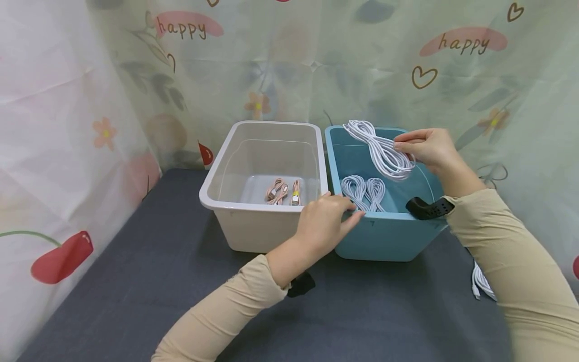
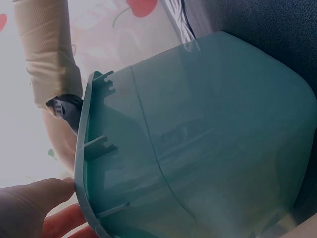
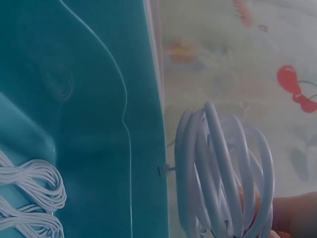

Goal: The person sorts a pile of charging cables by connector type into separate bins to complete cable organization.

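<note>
My right hand (image 1: 429, 148) pinches a coiled white cable (image 1: 382, 153) by one end, above the blue plastic bin (image 1: 384, 241). In the right wrist view the loops of this cable (image 3: 218, 163) hang beside the bin's rim, and the fingers are partly hidden behind them. My left hand (image 1: 322, 221) grips the near left part of the blue bin's rim between thumb and fingers; the left wrist view shows the thumb (image 2: 52, 193) against that rim. Inside the blue bin lie further coiled white cables (image 1: 355, 190), bundled side by side.
A beige bin (image 1: 258, 229) stands directly left of the blue one, with pink cables (image 1: 277, 192) on its floor. Another white cable (image 1: 481, 284) lies on the dark tabletop (image 1: 149, 281) at the right, partly behind the right sleeve. A printed curtain (image 1: 280, 60) hangs behind the bins.
</note>
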